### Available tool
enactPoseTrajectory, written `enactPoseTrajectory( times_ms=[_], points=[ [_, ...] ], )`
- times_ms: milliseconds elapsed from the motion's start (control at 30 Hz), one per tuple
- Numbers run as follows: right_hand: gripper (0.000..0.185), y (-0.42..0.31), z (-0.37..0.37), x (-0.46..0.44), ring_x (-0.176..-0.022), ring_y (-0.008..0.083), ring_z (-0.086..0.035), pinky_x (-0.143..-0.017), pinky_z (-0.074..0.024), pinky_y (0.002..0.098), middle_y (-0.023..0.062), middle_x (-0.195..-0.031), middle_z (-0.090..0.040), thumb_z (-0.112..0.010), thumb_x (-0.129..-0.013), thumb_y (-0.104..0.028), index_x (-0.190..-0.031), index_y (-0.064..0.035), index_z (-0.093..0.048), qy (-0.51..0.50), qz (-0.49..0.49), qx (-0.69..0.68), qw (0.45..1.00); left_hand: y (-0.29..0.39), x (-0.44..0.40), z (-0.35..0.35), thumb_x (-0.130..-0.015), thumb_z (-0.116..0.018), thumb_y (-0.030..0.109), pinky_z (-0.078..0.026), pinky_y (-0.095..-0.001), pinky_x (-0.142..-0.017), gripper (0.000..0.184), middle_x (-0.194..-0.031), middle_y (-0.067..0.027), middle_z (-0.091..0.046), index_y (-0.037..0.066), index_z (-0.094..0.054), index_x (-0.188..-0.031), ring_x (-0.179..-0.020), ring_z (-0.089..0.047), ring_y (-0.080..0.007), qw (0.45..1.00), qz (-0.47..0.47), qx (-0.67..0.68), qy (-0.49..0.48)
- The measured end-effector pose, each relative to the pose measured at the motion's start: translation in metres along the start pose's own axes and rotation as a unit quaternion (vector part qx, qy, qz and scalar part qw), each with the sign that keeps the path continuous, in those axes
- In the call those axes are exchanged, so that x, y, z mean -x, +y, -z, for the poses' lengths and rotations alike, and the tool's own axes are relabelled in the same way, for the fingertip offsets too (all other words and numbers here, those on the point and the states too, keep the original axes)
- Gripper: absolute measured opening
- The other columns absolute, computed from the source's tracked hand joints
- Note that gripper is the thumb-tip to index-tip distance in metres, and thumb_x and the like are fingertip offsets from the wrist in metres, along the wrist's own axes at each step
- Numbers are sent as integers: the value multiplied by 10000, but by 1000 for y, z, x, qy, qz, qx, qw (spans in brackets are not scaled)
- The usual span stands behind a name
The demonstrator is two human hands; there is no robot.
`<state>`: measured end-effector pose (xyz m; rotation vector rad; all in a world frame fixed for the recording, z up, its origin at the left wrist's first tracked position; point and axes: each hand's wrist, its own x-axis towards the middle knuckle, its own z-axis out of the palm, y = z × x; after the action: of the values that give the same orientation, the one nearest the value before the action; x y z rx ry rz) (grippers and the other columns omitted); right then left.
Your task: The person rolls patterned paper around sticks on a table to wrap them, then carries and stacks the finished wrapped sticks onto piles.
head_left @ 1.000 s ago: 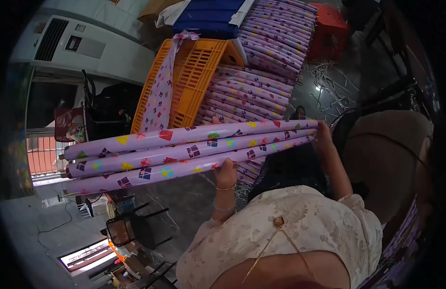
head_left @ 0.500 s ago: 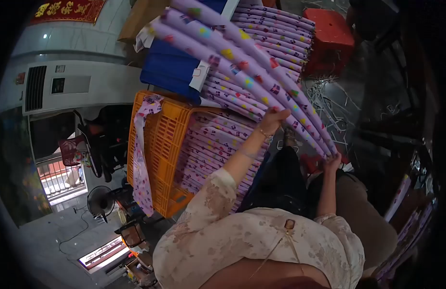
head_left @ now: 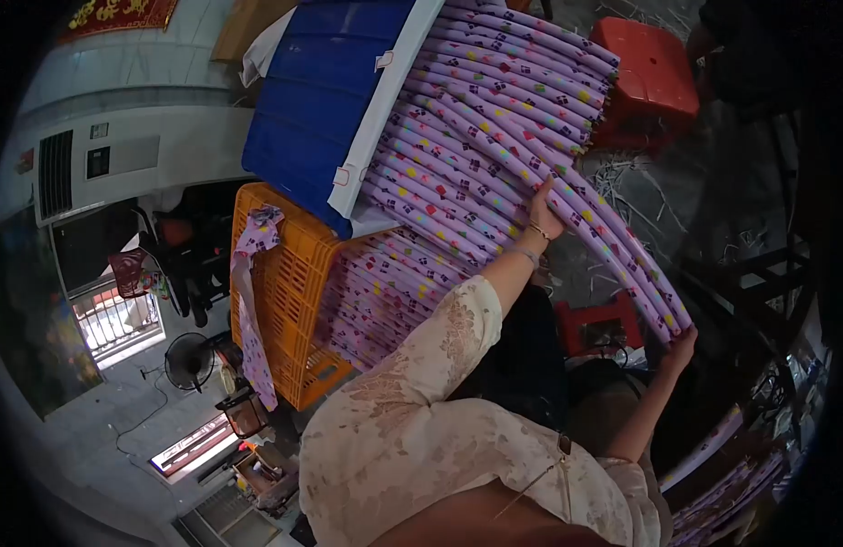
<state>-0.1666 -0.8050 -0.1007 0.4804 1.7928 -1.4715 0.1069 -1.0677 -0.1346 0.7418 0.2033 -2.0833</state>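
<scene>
A small bundle of lilac wrapping-paper rolls (head_left: 613,251), printed with small coloured shapes, slants across the right of centre. My left hand (head_left: 546,214) is closed around the bundle's side near its middle. At the near end, my right hand (head_left: 681,351) grips the roll ends, its fingers partly hidden. The bundle's far part lies over a stack of similar rolls (head_left: 440,196), which spills out of a blue bin (head_left: 326,100) with a white rim. More of these rolls fill an orange plastic crate (head_left: 289,301) beside it.
A printed strip (head_left: 248,319) hangs over the crate's side. Red plastic stools (head_left: 645,82) stand at the upper right and near my legs. White paper scraps (head_left: 636,182) litter the floor. Further rolls (head_left: 731,492) lie at lower right. A fan (head_left: 189,362) stands at left.
The bundle has come down from above the blue bin, its far part now lying on the stacked rolls. Both hands moved with it, the right one to the right and lower.
</scene>
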Motion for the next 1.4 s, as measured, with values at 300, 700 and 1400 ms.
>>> enactPoseTrajectory(
  times_ms=[300,700,1400],
  points=[
    [353,-41,-121,-40,-520,83,-440,-426,-307,228,-15,-641,-501,-511,-796,-413,-854,-74,-588,-114,50,69,990,27,-21,-2,-781,-551,452,-275,-372,-975,593,-1210,-96,-436,40,-403,-1181,-1161,-365,-243,998,24,17,54],
    [435,59,-279,-36,-558,123,-541,-449,-462,238,33,-725,-560,-469,-822,-460,-945,-58,-583,-245,19,178,953,50,135,54,-841,-518,221,-416,-277,-845,359,-1064,-91,-560,18,-468,-1132,-977,-547,-170,858,-4,-482,179],
    [627,94,-349,-10,-898,217,-520,-664,-464,384,55,-1022,-493,-353,-803,-601,-1167,-95,-414,-409,-104,108,900,35,201,56,-858,-501,235,-425,-271,-845,353,-1083,-115,-539,12,-454,-1127,-1005,-530,-190,845,75,-489,205]
  ],
)
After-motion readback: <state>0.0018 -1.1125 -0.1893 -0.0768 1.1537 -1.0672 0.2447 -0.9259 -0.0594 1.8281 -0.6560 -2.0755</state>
